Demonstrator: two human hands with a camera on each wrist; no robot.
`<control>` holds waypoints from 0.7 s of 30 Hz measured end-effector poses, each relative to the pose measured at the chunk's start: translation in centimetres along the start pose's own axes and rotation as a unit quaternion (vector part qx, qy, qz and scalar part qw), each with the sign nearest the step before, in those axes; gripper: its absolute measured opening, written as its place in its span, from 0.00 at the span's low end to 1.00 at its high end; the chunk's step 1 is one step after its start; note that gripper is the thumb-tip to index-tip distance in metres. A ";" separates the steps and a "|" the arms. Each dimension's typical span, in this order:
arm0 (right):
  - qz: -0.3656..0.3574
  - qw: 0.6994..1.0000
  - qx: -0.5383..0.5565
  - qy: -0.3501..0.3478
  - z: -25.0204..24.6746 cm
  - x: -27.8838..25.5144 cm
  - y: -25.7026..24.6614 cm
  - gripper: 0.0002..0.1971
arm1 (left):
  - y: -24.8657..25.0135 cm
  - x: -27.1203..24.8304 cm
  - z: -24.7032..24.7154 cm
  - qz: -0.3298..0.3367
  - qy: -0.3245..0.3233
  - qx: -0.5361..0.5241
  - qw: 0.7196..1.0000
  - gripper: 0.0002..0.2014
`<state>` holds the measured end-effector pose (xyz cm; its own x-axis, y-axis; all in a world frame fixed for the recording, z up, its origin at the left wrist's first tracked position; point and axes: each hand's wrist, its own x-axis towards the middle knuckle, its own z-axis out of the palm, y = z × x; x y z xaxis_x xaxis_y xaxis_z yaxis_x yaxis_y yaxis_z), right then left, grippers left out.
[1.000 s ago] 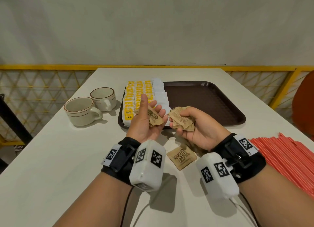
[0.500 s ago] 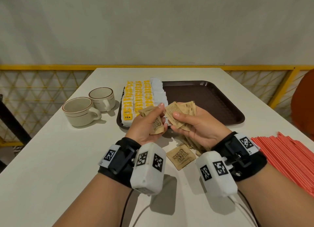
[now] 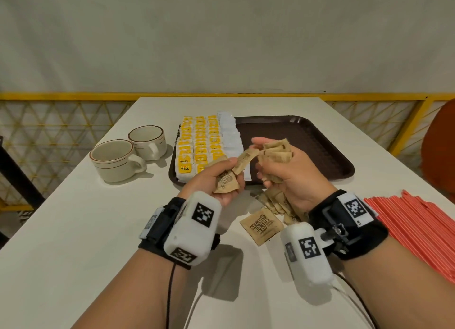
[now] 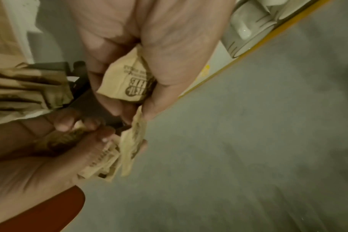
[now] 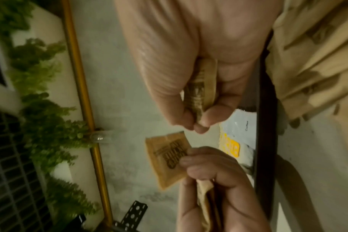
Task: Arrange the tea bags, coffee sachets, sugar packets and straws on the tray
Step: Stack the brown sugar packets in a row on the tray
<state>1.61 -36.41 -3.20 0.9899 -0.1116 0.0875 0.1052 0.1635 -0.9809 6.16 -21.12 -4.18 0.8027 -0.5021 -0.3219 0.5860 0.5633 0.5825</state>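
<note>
My left hand (image 3: 221, 173) grips brown sugar packets (image 3: 227, 182), and one packet (image 3: 246, 157) sticks out from its fingertips toward the right hand. My right hand (image 3: 278, 161) holds a fanned bunch of sugar packets (image 3: 277, 150) above the front edge of the dark brown tray (image 3: 307, 141). Rows of yellow tea bags (image 3: 199, 141) and white coffee sachets (image 3: 230, 134) fill the tray's left part. More sugar packets (image 3: 261, 226) lie on the table under my hands. Red straws (image 3: 418, 227) lie at the right. The left wrist view shows the gripped packet (image 4: 123, 81).
Two cream cups (image 3: 115, 160) (image 3: 147, 141) stand left of the tray on the white table (image 3: 73, 230). A yellow railing (image 3: 61, 96) runs behind the table. A red chair back (image 3: 440, 146) shows at the far right.
Both hands have risen slightly and drawn apart, and one packet has passed from the right bunch into the left hand's fingertips. The right bunch is now fanned wider.
</note>
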 end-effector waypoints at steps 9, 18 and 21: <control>0.027 0.997 -0.041 0.063 0.1 -0.1 -0.1 0.06 | -0.6 0.1 0.1 -0.009 0.009 0.069 0.998 0.11; 0.093 0.993 0.052 0.044 0.6 -0.1 -0.2 0.08 | -0.5 0.8 -0.1 0.017 -0.026 0.056 0.998 0.31; 0.084 0.992 0.075 0.056 0.5 -0.1 -0.2 0.06 | -0.4 0.6 -0.4 0.023 -0.043 0.081 0.996 0.26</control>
<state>1.58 -35.91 -2.93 0.9788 -0.1772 -0.1029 -0.0388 0.3327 -0.9422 6.42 -21.42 -4.89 0.8120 -0.5361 -0.2309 0.5175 0.4782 0.7095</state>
